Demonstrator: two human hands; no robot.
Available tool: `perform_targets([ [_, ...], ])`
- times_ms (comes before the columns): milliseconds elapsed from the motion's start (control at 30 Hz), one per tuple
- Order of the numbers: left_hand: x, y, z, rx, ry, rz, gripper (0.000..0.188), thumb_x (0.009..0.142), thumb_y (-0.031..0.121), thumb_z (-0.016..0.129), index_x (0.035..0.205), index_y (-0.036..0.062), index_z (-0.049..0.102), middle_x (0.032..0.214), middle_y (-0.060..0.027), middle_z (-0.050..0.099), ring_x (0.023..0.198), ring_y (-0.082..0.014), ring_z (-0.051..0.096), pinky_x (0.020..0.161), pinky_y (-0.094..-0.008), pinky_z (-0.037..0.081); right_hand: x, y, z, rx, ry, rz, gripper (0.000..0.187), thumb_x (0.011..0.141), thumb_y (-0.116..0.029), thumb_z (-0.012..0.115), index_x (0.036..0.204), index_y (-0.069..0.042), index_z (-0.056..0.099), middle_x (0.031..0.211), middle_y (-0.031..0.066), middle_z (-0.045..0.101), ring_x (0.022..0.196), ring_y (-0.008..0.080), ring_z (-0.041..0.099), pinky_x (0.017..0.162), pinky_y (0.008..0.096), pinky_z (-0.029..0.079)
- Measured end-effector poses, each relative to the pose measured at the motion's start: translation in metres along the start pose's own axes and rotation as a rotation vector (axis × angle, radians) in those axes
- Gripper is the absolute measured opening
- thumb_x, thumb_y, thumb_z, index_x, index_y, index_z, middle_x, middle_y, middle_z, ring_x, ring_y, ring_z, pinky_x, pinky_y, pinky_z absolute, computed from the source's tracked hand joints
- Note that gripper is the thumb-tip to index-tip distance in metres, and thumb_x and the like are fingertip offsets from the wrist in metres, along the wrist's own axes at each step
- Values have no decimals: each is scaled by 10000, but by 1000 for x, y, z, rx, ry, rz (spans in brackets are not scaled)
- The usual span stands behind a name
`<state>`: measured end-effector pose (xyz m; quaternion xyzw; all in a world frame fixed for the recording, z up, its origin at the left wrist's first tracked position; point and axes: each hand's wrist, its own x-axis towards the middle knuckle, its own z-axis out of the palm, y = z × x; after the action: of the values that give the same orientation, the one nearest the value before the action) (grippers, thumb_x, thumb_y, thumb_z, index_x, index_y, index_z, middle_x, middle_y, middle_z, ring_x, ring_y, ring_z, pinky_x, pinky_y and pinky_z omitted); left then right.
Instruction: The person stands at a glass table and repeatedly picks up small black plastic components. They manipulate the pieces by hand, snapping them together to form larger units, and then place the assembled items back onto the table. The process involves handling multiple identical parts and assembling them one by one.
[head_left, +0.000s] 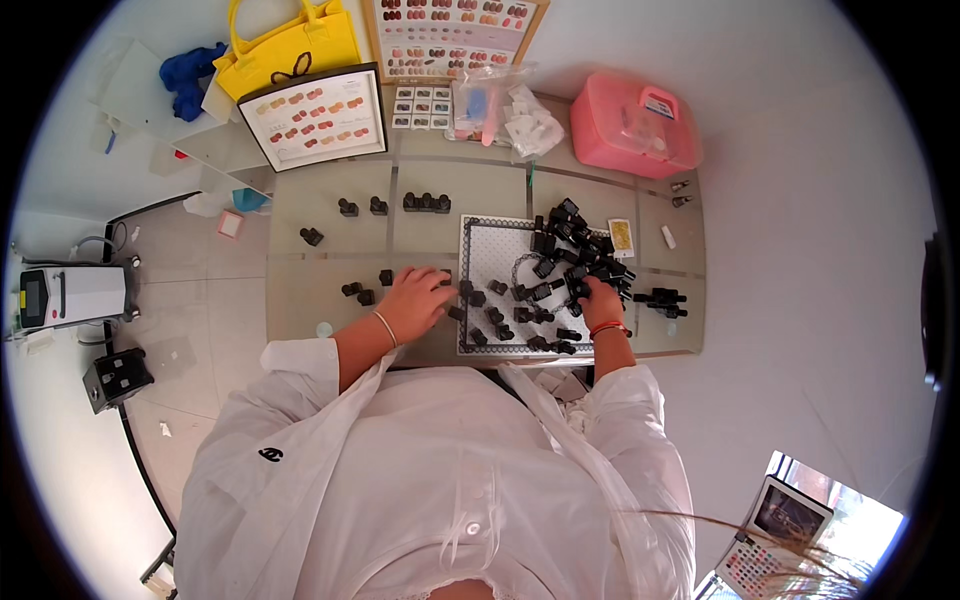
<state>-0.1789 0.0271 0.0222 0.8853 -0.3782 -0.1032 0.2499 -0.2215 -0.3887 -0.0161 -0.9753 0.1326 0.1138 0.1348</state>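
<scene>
Small black nail polish bottles lie and stand about the table. My left hand point(418, 300) reaches over the table left of the white mat point(485, 240), fingers apart and bent. A black bottle point(446, 276) shows right at its fingertips; whether they touch it is unclear. At the right side of the mat my right hand point(603, 303) is closed, with a black nail polish bottle point(577, 282) at its fingertips. Beyond that hand is a heap of black bottles point(570, 225), partly tipped over one another. Several loose bottles point(497, 322) lie on the mat between my hands.
Standing bottles point(427, 203) form a short row farther back. A pink case point(635, 125), a plastic bag point(530, 125), framed colour charts point(315, 117) and a yellow handbag point(290, 50) line the back. A small gold-filled box point(621, 238) sits right of the heap.
</scene>
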Motion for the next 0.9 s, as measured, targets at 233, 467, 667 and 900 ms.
perform_targets([
  [233,1,2,-2,56,1,13,388,810,144,700,1191,156,628,1309,-70,531,1267,-295,459,1064,-493,345,-3,-2,1,11,49,-6,451,747,-78,750,1178,-142,631,934,116,669,899,320,644,794,431,530],
  [467,1,3,-4,55,-15,12,378,818,156,696,1191,153,631,1313,-73,529,1274,-298,456,1070,-495,341,-8,35,-4,15,115,-3,422,752,-94,753,1160,-130,652,842,93,673,826,293,661,752,411,537],
  [667,1,3,-1,50,-14,9,366,821,158,695,1182,148,634,1317,-77,527,1273,-302,457,1069,-491,342,-18,-12,-24,22,-11,45,484,764,-234,793,1195,-121,602,941,142,676,883,335,658,778,437,536],
  [900,3,3,-1,51,-4,14,365,802,146,708,1160,142,638,1313,-74,529,1267,-299,461,1059,-493,348,4,-24,-7,-93,34,223,492,795,-271,780,1207,-106,569,1024,190,672,952,393,651,814,478,530],
])
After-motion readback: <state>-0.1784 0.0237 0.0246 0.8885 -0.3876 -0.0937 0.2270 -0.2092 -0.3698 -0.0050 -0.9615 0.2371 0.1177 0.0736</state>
